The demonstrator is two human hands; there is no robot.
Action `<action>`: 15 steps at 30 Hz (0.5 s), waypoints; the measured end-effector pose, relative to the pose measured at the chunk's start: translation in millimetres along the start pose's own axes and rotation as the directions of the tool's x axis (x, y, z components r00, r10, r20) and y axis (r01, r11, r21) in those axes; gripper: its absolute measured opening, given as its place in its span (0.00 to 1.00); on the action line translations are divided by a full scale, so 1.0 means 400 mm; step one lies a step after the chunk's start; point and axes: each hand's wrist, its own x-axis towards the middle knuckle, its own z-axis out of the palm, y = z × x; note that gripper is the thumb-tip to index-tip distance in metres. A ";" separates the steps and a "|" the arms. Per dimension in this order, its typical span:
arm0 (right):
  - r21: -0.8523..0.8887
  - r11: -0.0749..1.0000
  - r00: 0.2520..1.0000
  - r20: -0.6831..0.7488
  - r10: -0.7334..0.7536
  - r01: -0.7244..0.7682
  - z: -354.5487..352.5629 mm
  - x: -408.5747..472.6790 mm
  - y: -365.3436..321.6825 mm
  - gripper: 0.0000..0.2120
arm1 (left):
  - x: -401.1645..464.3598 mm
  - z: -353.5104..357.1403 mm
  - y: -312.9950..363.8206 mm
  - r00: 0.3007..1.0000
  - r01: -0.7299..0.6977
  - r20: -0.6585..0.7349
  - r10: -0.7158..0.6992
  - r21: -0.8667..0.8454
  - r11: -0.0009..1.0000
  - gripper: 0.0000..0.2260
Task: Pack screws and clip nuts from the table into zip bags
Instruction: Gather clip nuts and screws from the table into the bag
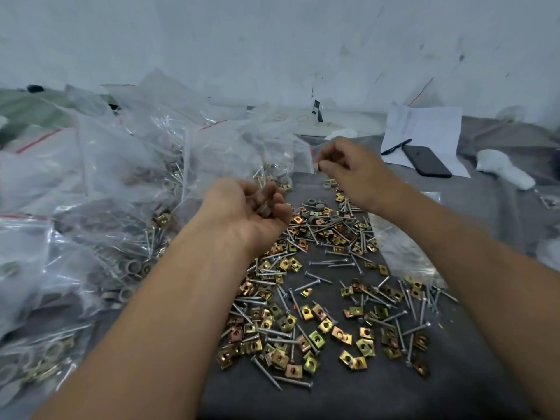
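Observation:
Loose screws (321, 280) and gold clip nuts (315, 338) lie scattered over the grey cloth in front of me, with grey round spacers (315, 207) at the far edge of the spread. My left hand (251, 210) is palm up with its fingers curled round a few small grey parts. My right hand (354, 171) pinches the corner of a clear zip bag (281, 159) that holds screws and clip nuts. The bag's red zip line shows beside my right fingers.
A heap of filled zip bags (100, 207) covers the left side. An empty bag (403, 253) lies on the right of the spread. Paper (430, 128), a pen (397, 146), a black phone (427, 161) and a white object (503, 168) sit at the back right.

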 end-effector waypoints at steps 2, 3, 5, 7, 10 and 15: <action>0.096 0.988 0.988 0.081 -0.132 0.124 -0.009 -0.006 -0.058 0.05 | 0.000 0.006 -0.007 0.998 0.059 0.014 -0.060 0.065 0.996 0.14; 0.112 0.979 0.976 0.123 -0.182 0.169 -0.007 -0.013 -0.082 0.05 | 0.001 0.010 -0.010 0.996 0.079 0.025 -0.081 0.082 0.993 0.14; 0.116 0.972 0.957 0.187 -0.222 0.203 0.009 -0.031 -0.107 0.06 | 0.003 0.016 -0.016 0.992 0.102 0.065 -0.107 0.073 0.992 0.15; 0.142 0.973 0.957 0.204 -0.207 0.181 0.020 -0.045 -0.105 0.09 | 0.003 0.019 -0.023 0.989 0.108 0.099 -0.111 0.036 0.993 0.13; 0.116 0.987 0.989 0.085 -0.123 0.113 0.005 -0.041 -0.056 0.12 | 0.005 0.009 -0.022 0.993 0.089 0.084 -0.086 -0.042 0.995 0.14; -0.335 0.940 0.984 0.135 0.117 -0.066 0.028 -0.034 0.066 0.11 | -0.002 0.000 -0.004 0.995 -0.019 0.094 0.023 -0.042 0.999 0.14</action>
